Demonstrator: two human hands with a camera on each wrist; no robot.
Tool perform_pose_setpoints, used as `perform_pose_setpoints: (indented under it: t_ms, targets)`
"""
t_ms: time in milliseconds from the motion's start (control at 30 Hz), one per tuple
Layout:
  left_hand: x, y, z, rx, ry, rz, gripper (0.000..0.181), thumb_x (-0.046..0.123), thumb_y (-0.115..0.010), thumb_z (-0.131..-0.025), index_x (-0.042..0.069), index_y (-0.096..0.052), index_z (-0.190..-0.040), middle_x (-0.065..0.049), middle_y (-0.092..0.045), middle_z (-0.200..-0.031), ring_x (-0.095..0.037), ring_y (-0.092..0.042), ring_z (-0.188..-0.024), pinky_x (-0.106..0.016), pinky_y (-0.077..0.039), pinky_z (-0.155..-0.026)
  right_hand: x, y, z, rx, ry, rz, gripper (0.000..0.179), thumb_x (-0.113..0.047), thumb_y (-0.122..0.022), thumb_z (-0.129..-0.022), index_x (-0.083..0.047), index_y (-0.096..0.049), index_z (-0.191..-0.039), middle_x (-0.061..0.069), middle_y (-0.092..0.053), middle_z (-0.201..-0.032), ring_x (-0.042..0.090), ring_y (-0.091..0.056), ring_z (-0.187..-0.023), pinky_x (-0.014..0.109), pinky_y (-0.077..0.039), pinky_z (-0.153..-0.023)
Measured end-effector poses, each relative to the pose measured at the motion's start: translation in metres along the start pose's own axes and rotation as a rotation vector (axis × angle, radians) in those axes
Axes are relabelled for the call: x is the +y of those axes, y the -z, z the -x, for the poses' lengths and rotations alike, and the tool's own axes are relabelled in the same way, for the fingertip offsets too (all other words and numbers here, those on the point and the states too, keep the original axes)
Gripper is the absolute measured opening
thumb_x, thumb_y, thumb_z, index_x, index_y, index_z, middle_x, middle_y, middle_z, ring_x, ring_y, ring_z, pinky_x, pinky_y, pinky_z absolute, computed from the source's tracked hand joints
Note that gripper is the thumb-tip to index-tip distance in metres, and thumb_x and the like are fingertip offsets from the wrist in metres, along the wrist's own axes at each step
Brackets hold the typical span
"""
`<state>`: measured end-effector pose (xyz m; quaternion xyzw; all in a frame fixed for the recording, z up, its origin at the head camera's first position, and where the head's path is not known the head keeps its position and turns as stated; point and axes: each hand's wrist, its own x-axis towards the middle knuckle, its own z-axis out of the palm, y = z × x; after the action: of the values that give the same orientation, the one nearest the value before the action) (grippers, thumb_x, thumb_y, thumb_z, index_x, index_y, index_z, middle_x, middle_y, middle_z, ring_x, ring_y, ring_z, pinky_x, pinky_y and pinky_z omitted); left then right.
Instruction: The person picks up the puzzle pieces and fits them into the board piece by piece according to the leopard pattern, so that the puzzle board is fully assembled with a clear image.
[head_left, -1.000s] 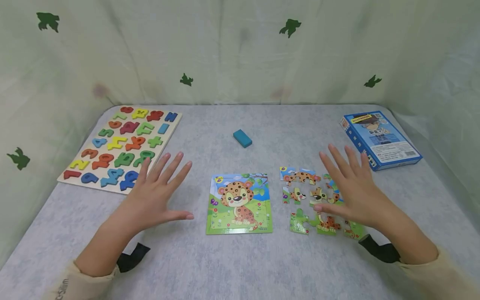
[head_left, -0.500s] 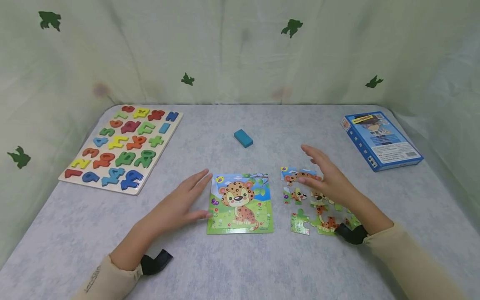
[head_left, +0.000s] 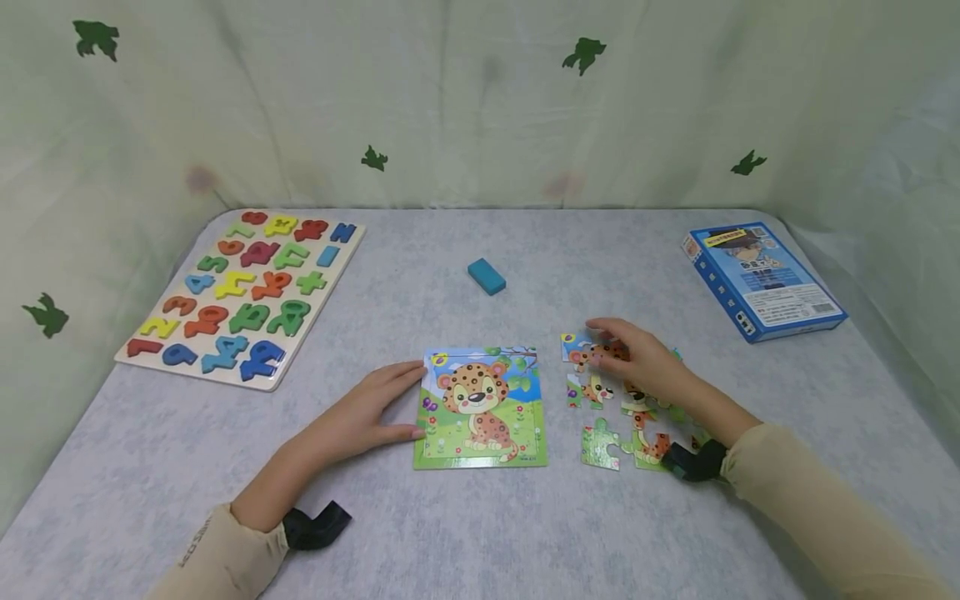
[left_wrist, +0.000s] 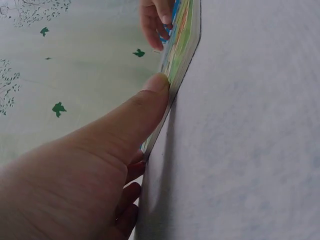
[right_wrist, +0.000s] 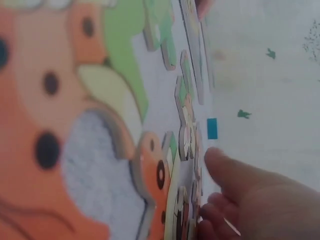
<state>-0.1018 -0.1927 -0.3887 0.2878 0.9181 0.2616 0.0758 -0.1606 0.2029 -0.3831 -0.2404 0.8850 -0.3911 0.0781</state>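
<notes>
My left hand [head_left: 360, 417] lies beside a square leopard-cub puzzle board [head_left: 480, 408], its fingertips and thumb at the board's left edge. The left wrist view shows the thumb touching the edge of the board [left_wrist: 181, 55], with the other fingers partly hidden below. My right hand [head_left: 648, 362] is over loose leopard puzzle pieces [head_left: 598, 446] right of the board, fingers bent down and thumb apart from them. In the right wrist view, this hand [right_wrist: 270, 192] is by the far pieces [right_wrist: 186, 120]; finger contact is hard to make out. Its forearm covers some pieces.
A wooden number board [head_left: 240, 292] with coloured numerals lies at the back left. Behind the puzzle is a small teal block [head_left: 487, 277]. A blue box [head_left: 765, 279] lies at the back right. A pale curtain [head_left: 480, 100] hangs behind the table.
Both hands came in from a spread, raised pose. The left moved right to the puzzle board's edge; the right moved left and down to the upper loose pieces.
</notes>
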Motion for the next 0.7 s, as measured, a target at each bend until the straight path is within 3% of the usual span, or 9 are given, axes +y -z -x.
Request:
perform_pose_setpoints:
  t_ms: [200,367,533,700]
  targets:
    - [0.000,0.001,-0.001,0.003,0.004,0.005,0.082,0.047,-0.067,-0.076,0.006,-0.034,-0.138,-0.010,-0.032,-0.140,-0.029,-0.026,-0.128,-0.046,-0.027,-0.100,0.003,-0.002,-0.004,-0.025,0.018,0.082,0.048,-0.021,-0.062,-0.085,-0.004,-0.048,-0.128,0.013,-0.047,-0.128,0.028,-0.043,-0.116,0.045,-0.037,-0.091]
    - [0.000,0.001,0.000,0.004,0.004,0.006,0.082,0.047,-0.067,-0.076,0.006,-0.034,-0.138,-0.011,-0.032,-0.140,-0.028,-0.026,-0.128,-0.046,-0.026,-0.100,-0.002,-0.003,-0.005,-0.006,0.074,0.153,0.043,-0.018,-0.063,-0.085,0.000,-0.053,-0.123,0.017,-0.048,-0.123,0.028,-0.049,-0.103,0.041,-0.045,-0.079]
    - [0.001,0.001,0.000,0.008,0.004,0.013,0.081,0.045,-0.068,-0.075,0.005,-0.035,-0.138,-0.011,-0.032,-0.140,-0.029,-0.027,-0.128,-0.046,-0.026,-0.100,-0.014,-0.004,-0.006,0.064,0.107,0.134,0.041,-0.018,-0.060,-0.087,0.000,-0.053,-0.122,0.014,-0.049,-0.119,0.024,-0.053,-0.093,0.036,-0.048,-0.070]
    - [0.000,0.001,-0.001,0.004,0.009,0.012,0.081,0.046,-0.068,-0.075,0.006,-0.035,-0.138,-0.011,-0.032,-0.140,-0.029,-0.026,-0.128,-0.046,-0.026,-0.100,-0.045,-0.009,-0.005,0.153,0.177,0.065,0.038,-0.015,-0.062,-0.086,-0.002,-0.055,-0.121,0.011,-0.048,-0.120,0.027,-0.051,-0.095,0.039,-0.048,-0.071]
